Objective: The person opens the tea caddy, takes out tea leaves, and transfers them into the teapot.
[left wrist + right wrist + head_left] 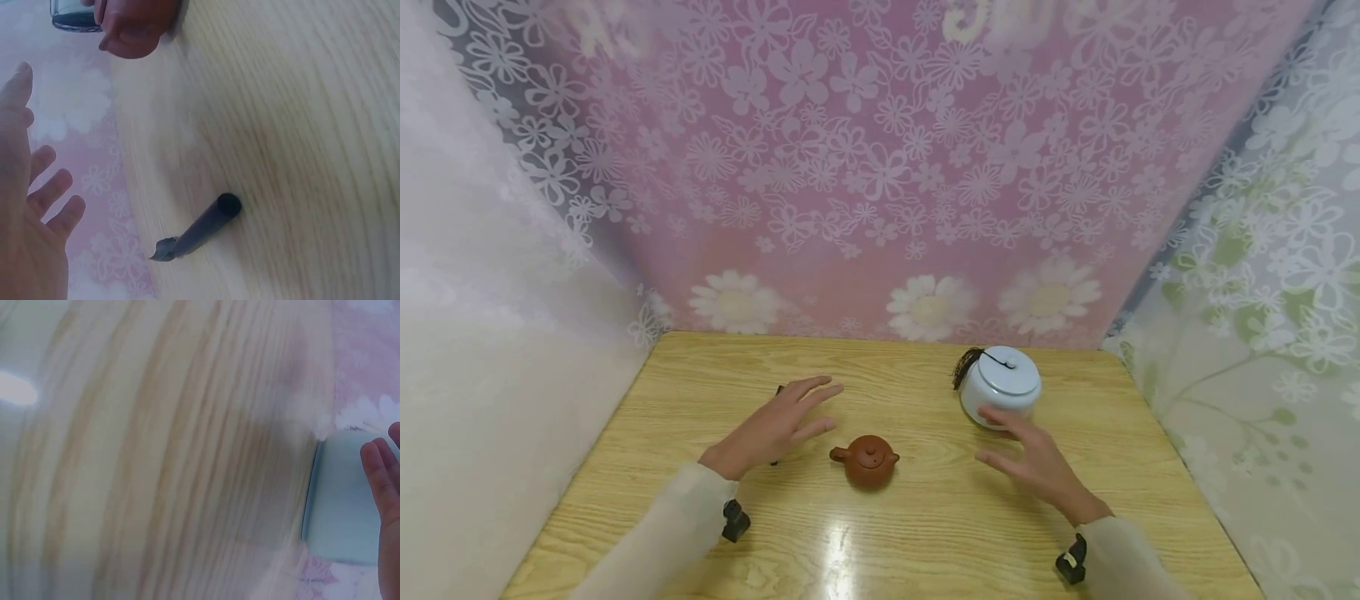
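A small reddish-brown clay teapot with its lid on stands on the table between the two hands, its handle toward the left hand. The left hand is held above the table left of the teapot, fingers extended and gripping nothing. Below it lies a dark, slim stick-like tool with a round end and a shaped tip, mostly covered by the hand in the head view. At the right, the right hand has its fingers extended in front of a pale blue lidded jar; whether they touch is unclear.
The wood-grain table ends at a pink flowered curtain behind, with pale hangings on both sides. A black tassel hangs from the jar's lid on its left. Each sleeve has a black wrist device near it.
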Available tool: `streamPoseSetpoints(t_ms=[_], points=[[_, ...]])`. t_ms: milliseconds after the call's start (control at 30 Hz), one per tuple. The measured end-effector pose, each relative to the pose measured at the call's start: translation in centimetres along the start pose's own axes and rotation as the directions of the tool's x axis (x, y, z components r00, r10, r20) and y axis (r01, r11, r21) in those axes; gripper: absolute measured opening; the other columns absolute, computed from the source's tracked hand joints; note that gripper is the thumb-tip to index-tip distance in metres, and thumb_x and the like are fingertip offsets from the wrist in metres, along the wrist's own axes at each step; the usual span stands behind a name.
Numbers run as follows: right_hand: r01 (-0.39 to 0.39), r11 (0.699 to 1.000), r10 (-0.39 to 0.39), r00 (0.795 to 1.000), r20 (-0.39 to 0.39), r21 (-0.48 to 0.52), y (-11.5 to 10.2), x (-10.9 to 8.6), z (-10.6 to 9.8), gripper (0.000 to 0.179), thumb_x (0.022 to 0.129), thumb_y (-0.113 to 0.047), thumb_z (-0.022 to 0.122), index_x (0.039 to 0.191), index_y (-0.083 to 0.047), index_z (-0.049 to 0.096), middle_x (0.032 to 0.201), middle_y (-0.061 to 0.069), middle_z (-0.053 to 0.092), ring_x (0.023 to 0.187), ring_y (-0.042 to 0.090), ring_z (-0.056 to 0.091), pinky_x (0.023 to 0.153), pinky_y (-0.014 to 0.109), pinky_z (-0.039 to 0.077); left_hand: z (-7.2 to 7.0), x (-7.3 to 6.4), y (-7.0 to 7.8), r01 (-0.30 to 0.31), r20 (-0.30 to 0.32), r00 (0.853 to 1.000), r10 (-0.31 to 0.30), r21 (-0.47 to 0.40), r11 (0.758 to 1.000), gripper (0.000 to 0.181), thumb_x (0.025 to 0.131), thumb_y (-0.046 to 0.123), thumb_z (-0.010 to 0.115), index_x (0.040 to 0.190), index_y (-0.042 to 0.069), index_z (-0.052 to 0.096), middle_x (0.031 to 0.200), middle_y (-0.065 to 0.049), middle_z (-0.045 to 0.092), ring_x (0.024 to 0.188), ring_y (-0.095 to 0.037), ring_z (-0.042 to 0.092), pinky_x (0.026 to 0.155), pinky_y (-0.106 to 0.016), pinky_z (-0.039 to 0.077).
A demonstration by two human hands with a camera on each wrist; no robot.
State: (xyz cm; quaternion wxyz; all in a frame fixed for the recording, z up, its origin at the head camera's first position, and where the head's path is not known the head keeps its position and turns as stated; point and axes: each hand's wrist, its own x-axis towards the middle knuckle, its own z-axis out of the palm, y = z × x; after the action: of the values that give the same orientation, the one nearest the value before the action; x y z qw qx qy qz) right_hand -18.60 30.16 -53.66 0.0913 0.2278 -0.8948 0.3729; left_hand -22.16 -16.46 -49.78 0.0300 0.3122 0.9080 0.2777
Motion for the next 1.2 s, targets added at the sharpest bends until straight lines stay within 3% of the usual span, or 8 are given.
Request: streamPoseSetpoints(t_ms=[233,433,533,767,1067,1200], points=[[0.065,0.998,-0.066,0.998,0.014,0.025,-0.8,0.9,1.3,0.070,0.092,-0.020,0.091,0.153,-0.005,0.060,0.148,0.016,0.068,0.127,0.039,0.070,0.102,0.053,0.061,0.9,0.1,1.0,-0.029,0.006,1.000,0.029,-0.044,0.999,0.063,0.113,0.048,0.058,0.171,0.030,0.039,0.178,-0.004,0.033,0.162,-0.031,0.037,0.122,-0.060,0.045],[0.073,0.996,-0.076,0.996,0.047,0.057,-1.5,1.6,2.3,0.072,0.092,-0.023,0.091,0.156,-0.013,0.059,0.151,0.012,0.066,0.133,0.034,0.068,0.105,0.049,0.061,1.8,0.2,1.5,-0.034,0.024,0.999,0.035,-0.062,0.998,0.060,0.115,0.044,0.056,0.171,0.027,0.040,0.178,0.002,0.032,0.162,-0.028,0.037,0.123,-0.056,0.046],[0.067,0.995,-0.072,0.995,0.070,0.078,-1.8,1.9,2.7,0.073,0.093,-0.025,0.090,0.158,-0.015,0.058,0.153,0.011,0.065,0.135,0.032,0.067,0.106,0.049,0.060,2.2,0.3,1.8,-0.053,0.027,0.998,0.054,-0.051,0.997,0.059,0.115,0.045,0.055,0.170,0.026,0.041,0.176,-0.002,0.035,0.161,-0.028,0.037,0.122,-0.056,0.046],[0.123,0.979,-0.137,0.988,0.077,0.163,-2.6,2.8,3.9,0.075,0.091,-0.015,0.091,0.157,-0.003,0.057,0.151,0.024,0.064,0.132,0.047,0.065,0.105,0.054,0.060,2.9,0.7,2.5,-0.107,0.037,0.993,0.109,-0.048,0.993,0.060,0.114,0.050,0.054,0.169,0.027,0.043,0.175,-0.005,0.039,0.161,-0.028,0.039,0.121,-0.055,0.047],[0.048,0.977,-0.082,0.984,0.157,0.207,-3.5,3.5,5.6,0.081,0.091,-0.026,0.091,0.160,-0.006,0.054,0.157,0.016,0.061,0.139,0.038,0.064,0.110,0.050,0.058,4.2,0.8,2.7,-0.162,0.035,0.986,0.163,-0.027,0.986,0.055,0.114,0.048,0.054,0.164,0.025,0.051,0.171,-0.003,0.045,0.158,-0.020,0.043,0.122,-0.047,0.049],[0.049,0.971,-0.093,0.979,0.182,0.233,-3.9,3.8,6.3,0.083,0.092,-0.029,0.091,0.162,-0.008,0.052,0.157,0.020,0.060,0.139,0.039,0.064,0.109,0.049,0.058,4.6,0.9,2.7,-0.209,0.025,0.978,0.209,-0.017,0.978,0.052,0.115,0.044,0.055,0.162,0.021,0.054,0.166,-0.006,0.050,0.154,-0.021,0.046,0.120,-0.046,0.050]])
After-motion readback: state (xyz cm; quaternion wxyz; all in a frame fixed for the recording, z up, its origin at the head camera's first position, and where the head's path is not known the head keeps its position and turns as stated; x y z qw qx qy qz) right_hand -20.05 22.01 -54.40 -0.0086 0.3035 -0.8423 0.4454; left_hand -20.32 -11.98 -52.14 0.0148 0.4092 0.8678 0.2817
